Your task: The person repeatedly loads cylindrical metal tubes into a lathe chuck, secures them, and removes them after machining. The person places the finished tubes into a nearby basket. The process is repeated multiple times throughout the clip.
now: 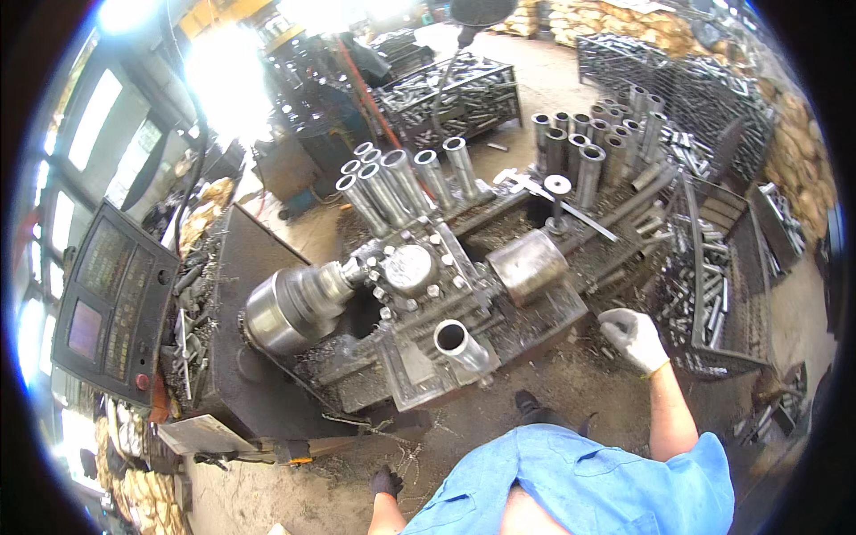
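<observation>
My right hand (634,340), in a white glove, hangs with curled fingers just off the near right corner of a metal lathe; whether anything is inside the fingers cannot be seen. My left hand (386,483), in a dark glove, is low beside my body, over the floor and away from the machine. Before me are the lathe's chuck (289,311), looking blurred, and a bolted tool post (409,267). One steel tube (463,346) stands on the near side of the carriage. Right of the tool post is a thick metal cylinder (527,266).
Several steel tubes (384,187) stand behind the tool post, with more tubes (592,167) farther right. A caliper (568,206) lies near a disc-topped gauge (557,185). The control panel (114,301) is at left. Metal bins (699,294) with short pieces flank the right side.
</observation>
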A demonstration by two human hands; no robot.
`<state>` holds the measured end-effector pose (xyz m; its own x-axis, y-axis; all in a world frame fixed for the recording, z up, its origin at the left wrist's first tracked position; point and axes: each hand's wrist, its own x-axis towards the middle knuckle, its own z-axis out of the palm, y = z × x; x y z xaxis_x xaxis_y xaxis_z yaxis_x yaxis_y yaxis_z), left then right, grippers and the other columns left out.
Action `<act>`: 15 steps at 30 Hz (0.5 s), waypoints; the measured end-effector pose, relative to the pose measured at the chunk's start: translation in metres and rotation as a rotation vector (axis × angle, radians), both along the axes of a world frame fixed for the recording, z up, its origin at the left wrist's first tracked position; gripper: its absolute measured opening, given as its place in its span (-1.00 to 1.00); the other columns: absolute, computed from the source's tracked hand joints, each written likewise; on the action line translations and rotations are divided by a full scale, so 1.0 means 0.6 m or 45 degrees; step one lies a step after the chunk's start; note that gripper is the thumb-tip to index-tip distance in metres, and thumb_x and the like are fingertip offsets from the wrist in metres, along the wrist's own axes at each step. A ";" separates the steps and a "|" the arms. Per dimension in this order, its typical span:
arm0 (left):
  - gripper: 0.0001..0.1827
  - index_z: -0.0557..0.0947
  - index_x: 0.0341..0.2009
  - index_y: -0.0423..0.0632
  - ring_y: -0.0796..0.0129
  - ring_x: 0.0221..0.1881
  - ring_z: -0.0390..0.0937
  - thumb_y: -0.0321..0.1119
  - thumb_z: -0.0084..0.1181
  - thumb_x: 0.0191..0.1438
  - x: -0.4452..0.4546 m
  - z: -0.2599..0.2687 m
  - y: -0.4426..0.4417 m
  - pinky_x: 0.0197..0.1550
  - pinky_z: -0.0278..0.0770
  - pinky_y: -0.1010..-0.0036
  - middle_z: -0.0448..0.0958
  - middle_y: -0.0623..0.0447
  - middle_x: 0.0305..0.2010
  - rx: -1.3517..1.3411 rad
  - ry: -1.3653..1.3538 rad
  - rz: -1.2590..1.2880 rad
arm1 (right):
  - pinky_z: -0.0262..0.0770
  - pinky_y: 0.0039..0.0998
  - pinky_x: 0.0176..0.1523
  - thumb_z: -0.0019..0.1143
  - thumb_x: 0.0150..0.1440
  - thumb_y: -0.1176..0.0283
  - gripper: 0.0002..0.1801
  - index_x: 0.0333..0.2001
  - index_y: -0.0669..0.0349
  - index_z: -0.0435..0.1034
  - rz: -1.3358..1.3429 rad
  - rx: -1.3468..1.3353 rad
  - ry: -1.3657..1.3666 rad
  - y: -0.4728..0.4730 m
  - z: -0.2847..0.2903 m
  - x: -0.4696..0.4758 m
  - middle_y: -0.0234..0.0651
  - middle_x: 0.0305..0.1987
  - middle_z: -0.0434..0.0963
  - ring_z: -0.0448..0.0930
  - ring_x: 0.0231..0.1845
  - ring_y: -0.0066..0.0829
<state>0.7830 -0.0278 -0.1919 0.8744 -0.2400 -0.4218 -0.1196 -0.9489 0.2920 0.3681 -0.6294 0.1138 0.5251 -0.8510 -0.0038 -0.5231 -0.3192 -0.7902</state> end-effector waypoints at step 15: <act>-0.53 0.54 0.21 -0.05 0.11 -0.10 0.56 0.04 0.07 0.44 0.150 0.192 0.114 -0.15 0.63 0.25 0.55 -0.10 -0.05 -0.639 -0.963 0.953 | 0.68 -0.22 0.24 0.37 0.29 0.32 -0.66 0.11 0.13 0.66 1.056 -0.597 -0.500 -0.162 0.243 0.521 -0.12 0.13 0.74 0.76 0.12 -0.20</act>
<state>0.8730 0.0408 -0.0768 0.8549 0.4483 0.2609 0.1158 -0.6552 0.7466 0.6809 -0.7267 0.2596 0.8404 -0.0922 0.5341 0.2705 -0.7825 -0.5608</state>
